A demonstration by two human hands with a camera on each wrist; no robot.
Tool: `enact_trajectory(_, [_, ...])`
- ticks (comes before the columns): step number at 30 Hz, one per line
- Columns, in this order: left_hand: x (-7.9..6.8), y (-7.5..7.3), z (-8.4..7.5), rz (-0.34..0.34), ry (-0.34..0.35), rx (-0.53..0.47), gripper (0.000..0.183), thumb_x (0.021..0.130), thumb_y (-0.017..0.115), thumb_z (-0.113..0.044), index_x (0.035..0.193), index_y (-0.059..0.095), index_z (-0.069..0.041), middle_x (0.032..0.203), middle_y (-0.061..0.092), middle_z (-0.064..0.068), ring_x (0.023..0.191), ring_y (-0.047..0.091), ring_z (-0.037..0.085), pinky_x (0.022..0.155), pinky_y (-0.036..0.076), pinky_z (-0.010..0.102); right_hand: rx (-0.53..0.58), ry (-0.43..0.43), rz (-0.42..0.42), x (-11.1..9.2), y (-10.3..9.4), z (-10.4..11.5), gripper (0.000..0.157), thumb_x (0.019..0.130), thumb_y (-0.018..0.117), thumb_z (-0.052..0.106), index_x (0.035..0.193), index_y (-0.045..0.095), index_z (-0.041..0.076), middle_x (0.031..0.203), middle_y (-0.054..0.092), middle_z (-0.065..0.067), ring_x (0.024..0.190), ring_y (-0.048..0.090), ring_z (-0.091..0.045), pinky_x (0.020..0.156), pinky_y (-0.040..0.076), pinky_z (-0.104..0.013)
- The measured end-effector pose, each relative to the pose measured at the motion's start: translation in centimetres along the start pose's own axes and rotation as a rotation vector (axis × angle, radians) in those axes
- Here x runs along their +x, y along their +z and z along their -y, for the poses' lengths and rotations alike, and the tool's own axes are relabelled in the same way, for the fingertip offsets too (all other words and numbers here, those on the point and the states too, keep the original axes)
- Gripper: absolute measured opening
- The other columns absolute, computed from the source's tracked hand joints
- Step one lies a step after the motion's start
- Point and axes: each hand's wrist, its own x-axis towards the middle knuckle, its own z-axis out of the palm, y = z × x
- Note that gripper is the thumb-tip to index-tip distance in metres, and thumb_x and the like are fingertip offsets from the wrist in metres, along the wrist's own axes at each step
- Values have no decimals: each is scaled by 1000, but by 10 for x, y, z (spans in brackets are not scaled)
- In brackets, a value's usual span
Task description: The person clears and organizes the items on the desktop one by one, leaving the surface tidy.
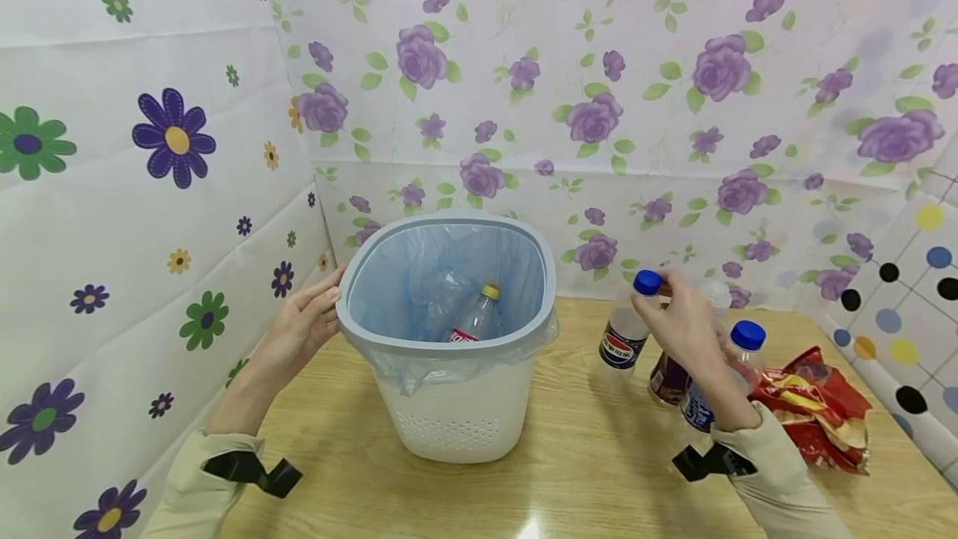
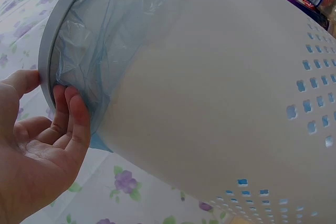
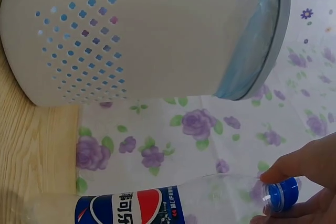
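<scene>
A white trash bin with a grey rim and a blue plastic liner stands on the table. My left hand pinches its rim at the left, thumb on the rim and fingertips against the liner below, as the left wrist view shows. Inside the bin lies a clear bottle with a yellow cap and red label. At the right, my right hand holds an empty Pepsi bottle by the neck, just below its blue cap. Whether that bottle's base touches the table, I cannot tell.
Beside the right hand stand a dark-labelled bottle and a blue-capped bottle, both partly hidden by the hand and wrist. A crumpled red snack wrapper lies to their right. Flowered sheets hang behind the wooden table.
</scene>
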Motion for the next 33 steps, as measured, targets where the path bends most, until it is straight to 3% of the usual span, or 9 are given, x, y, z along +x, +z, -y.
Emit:
enact_trajectory(15, [0,0,1,-9,-2,2,60,105,38,-17,150,7,10,159,2,24,120,55,-2,99,49,16,63,5,-20,-1,-4,11,43,93,63,19,125,53,-8,118,62,-30,109,60,-44,91,54,-55])
enact_trajectory(26, [0,-1,2,-1,9,-2,60,105,38,-16,150,8,10,159,1,24,121,55,-2,100,48,17,124,-28,-136,-4,-8,22,41,91,67,20,124,57,-4,114,65,-24,106,63,-39,89,56,-48])
enact_trajectory(33, [0,-2,3,9,19,-3,60,105,37,-16,149,7,12,158,-1,25,121,54,-2,99,48,17,117,-49,-163,-6,-11,28,42,91,67,21,123,57,-4,114,65,-24,106,64,-39,88,55,-48])
